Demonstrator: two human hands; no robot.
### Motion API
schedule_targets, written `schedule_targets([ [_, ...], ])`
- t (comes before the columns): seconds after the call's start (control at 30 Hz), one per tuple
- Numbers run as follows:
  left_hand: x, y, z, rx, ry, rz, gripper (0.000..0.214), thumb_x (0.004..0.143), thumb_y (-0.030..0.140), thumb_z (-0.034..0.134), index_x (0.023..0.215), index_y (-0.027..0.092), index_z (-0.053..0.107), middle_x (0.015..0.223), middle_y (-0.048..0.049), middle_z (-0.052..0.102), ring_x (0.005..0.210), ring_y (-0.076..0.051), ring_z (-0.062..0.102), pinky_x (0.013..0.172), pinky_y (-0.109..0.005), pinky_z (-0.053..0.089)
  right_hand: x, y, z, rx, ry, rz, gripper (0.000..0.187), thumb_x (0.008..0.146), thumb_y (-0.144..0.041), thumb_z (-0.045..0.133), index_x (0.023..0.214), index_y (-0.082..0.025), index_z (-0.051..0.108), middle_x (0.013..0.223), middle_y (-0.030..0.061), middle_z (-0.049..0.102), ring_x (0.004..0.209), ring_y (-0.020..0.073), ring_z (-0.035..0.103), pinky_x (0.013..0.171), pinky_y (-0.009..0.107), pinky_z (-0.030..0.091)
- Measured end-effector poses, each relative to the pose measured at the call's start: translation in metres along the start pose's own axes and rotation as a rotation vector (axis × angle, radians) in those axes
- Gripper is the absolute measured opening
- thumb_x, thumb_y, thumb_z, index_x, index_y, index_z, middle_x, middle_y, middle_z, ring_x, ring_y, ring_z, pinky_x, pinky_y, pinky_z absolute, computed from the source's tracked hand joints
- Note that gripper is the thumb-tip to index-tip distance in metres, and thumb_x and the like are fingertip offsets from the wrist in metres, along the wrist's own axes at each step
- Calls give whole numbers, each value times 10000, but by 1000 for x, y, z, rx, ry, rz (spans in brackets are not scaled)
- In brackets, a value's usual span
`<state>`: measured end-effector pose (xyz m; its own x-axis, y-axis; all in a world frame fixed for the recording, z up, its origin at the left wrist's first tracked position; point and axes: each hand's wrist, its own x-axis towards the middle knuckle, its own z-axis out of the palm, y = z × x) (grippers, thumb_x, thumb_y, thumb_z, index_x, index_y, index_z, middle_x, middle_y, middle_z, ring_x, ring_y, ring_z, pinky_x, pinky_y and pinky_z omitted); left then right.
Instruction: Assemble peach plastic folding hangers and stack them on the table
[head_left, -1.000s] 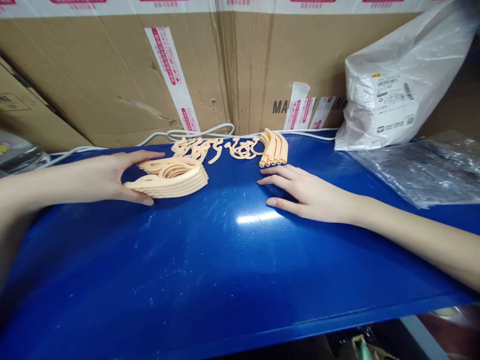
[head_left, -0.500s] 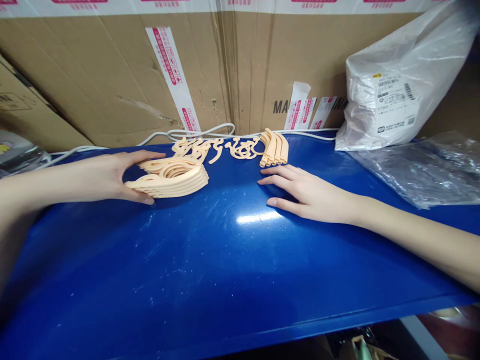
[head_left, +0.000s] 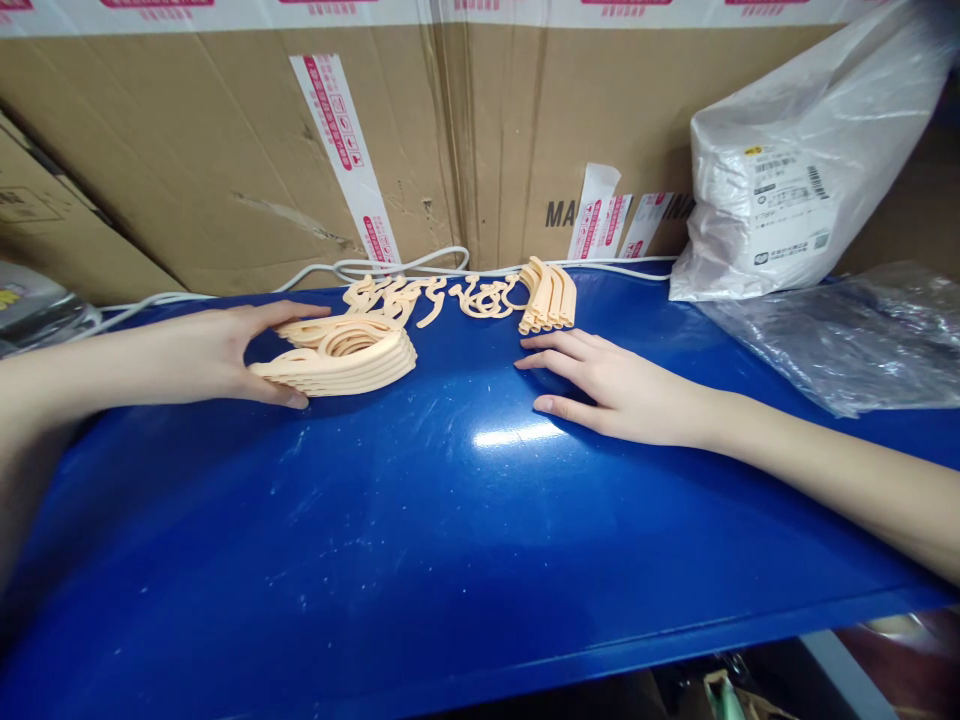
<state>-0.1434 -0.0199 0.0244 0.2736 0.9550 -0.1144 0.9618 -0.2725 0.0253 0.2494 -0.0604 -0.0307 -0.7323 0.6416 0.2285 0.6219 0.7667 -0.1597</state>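
Note:
My left hand (head_left: 217, 352) is curled round the left end of a flat stack of peach-coloured curved plastic pieces (head_left: 341, 357), thumb in front and fingers behind it. My right hand (head_left: 609, 385) lies flat on the blue table (head_left: 450, 520) with its fingers stretched out and nothing in it. Just beyond its fingertips stands a small bundle of the same peach pieces on edge (head_left: 549, 295). Several loose peach offcuts (head_left: 442, 295) lie between the two piles near the back.
Large cardboard boxes (head_left: 420, 140) form a wall behind the table. A white cable (head_left: 390, 266) runs along their foot. A white plastic bag with a label (head_left: 795, 180) and a clear crumpled bag (head_left: 855, 335) sit at the right.

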Motion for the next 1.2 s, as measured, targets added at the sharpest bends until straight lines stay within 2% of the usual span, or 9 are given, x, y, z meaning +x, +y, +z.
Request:
schedule_targets([
  [0.27, 0, 0, 0, -7, -2, -13, 986, 603, 640, 651, 1473, 273, 366, 1316, -43, 622, 1039, -241, 627, 859, -285, 422, 0, 0, 0, 12, 2, 2, 483, 975, -463, 457, 1312, -139, 576, 1396, 179, 533, 1312, 300, 486, 1104, 489, 380],
  [0.4, 2, -2, 1, -21, 1, -21, 1022, 574, 664, 653, 1481, 302, 351, 1362, -32, 593, 1100, -258, 613, 903, -301, 417, 0, 0, 0, -1, -1, -1, 487, 981, -465, 443, 1314, -135, 572, 1396, 178, 531, 1313, 295, 485, 1104, 483, 380],
  [0.47, 2, -1, 0, -30, 12, -10, 1063, 545, 671, 660, 1482, 273, 357, 1385, -44, 576, 1137, -276, 593, 936, -315, 408, 0, 0, 0, -2, -2, 0, 488, 981, -466, 442, 1317, -135, 569, 1396, 177, 531, 1316, 293, 481, 1104, 484, 380],
  [0.57, 0, 3, -3, -26, 14, 11, 1047, 582, 654, 651, 1488, 228, 348, 1391, -60, 570, 1151, -280, 576, 962, -331, 395, -1, 0, 0, 7, 0, 2, 486, 978, -465, 450, 1317, -138, 569, 1394, 178, 532, 1317, 296, 480, 1105, 487, 380],
  [0.63, -2, 6, -5, -22, 7, 10, 1002, 626, 638, 644, 1492, 238, 338, 1382, -52, 575, 1156, -278, 572, 963, -333, 393, -1, 0, 0, 2, -4, 2, 487, 979, -472, 439, 1319, -147, 566, 1398, 171, 530, 1319, 294, 481, 1106, 490, 379],
  [0.83, -5, 9, -9, -29, 8, -2, 987, 643, 634, 642, 1497, 255, 323, 1316, -44, 615, 1131, -278, 587, 946, -323, 395, -1, 1, 0, -21, -17, -1, 508, 988, -487, 406, 1330, -142, 556, 1405, 166, 520, 1315, 285, 482, 1106, 478, 379],
  [1.07, -6, 10, -9, -16, 14, -1, 1015, 643, 729, 617, 1491, 245, 342, 1313, -46, 618, 1107, -286, 604, 949, -332, 398, -1, 1, 0, -18, -22, 1, 518, 988, -493, 406, 1333, -138, 557, 1409, 166, 518, 1320, 286, 473, 1114, 475, 368],
  [1.2, -5, 8, -8, -34, -5, -3, 968, 665, 647, 641, 1491, 256, 322, 1351, -57, 592, 1153, -296, 580, 974, -365, 392, -1, 1, 0, -18, -15, -1, 511, 986, -492, 410, 1326, -142, 560, 1404, 167, 522, 1313, 292, 483, 1104, 489, 378],
])
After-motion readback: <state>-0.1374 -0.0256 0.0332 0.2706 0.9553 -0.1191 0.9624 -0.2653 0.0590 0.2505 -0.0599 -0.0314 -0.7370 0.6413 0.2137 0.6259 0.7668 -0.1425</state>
